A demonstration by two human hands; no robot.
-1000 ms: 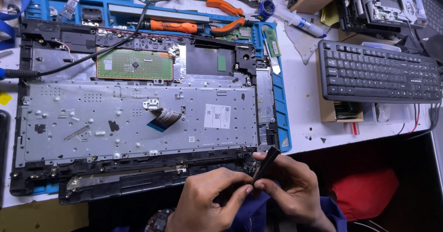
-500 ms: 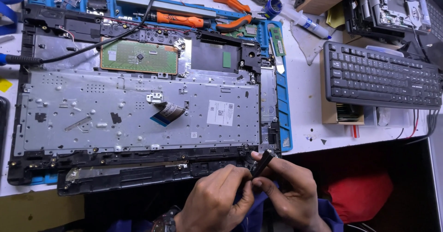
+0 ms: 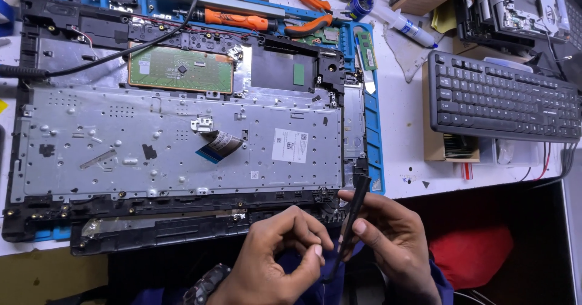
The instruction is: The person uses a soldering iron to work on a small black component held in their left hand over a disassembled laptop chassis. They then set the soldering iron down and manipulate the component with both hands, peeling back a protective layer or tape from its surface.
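The right hand (image 3: 397, 244) has a thin black strip (image 3: 351, 223) pinched between thumb and forefinger, and compared with a second ago the strip now stands longer and more upright: its top end reaches up to the lower right corner of the opened laptop base (image 3: 182, 153), where before it lay short and tucked between the two hands. The left hand (image 3: 273, 262) has drawn slightly away from it; its fingers (image 3: 312, 250) are curled in toward the thumb just beside the strip's lower part, and I cannot tell whether they have hold of anything or only rest near it. From where I stand, the work looks to have shifted from handling the strip between both hands to presenting it, one-handed, at the corner of the chassis by the black hinge-side rail (image 3: 157, 235).

The laptop itself has not moved on the blue mat (image 3: 373, 159); the silver keyboard backplate (image 3: 121, 141), the green touchpad board (image 3: 182, 68) and the loose flat ribbon cable (image 3: 219, 145) lie as they did. Further back on the surface are the orange-handled screwdriver (image 3: 233, 20) and orange pliers (image 3: 309, 5), and to the right a black desktop keyboard (image 3: 503, 99), well apart from the hands. Something red (image 3: 470, 256) sits low beside the right wrist.
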